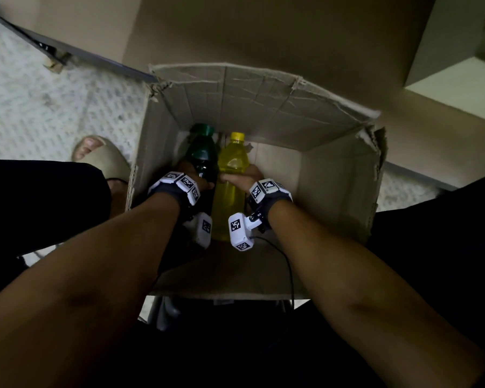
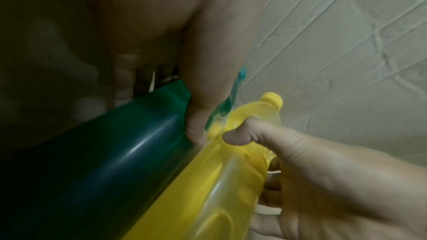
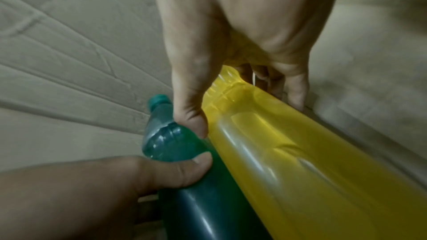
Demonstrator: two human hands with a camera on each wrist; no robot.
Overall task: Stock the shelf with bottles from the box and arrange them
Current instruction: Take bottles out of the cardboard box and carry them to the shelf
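Deep inside the cardboard box [image 1: 333, 189], against its left wall, the left hand [image 1: 191, 175] gripped the green bottle [image 1: 202, 155] and the right hand [image 1: 244, 177] the yellow bottle [image 1: 230, 175], neither yet lifted toward the unseen shelf.

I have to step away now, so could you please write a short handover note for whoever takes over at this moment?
Left hand: grips the green bottle around its upper body.
Right hand: grips the yellow bottle the same way.
Both bottles are side by side inside the cardboard box, at its left side, caps pointing away from the person. No other bottles show in the box.
Done: both bottles are gripped. The shelf is not clearly in view, so its stock cannot be judged.
Left: lift both out, place them on the shelf, arrange them.
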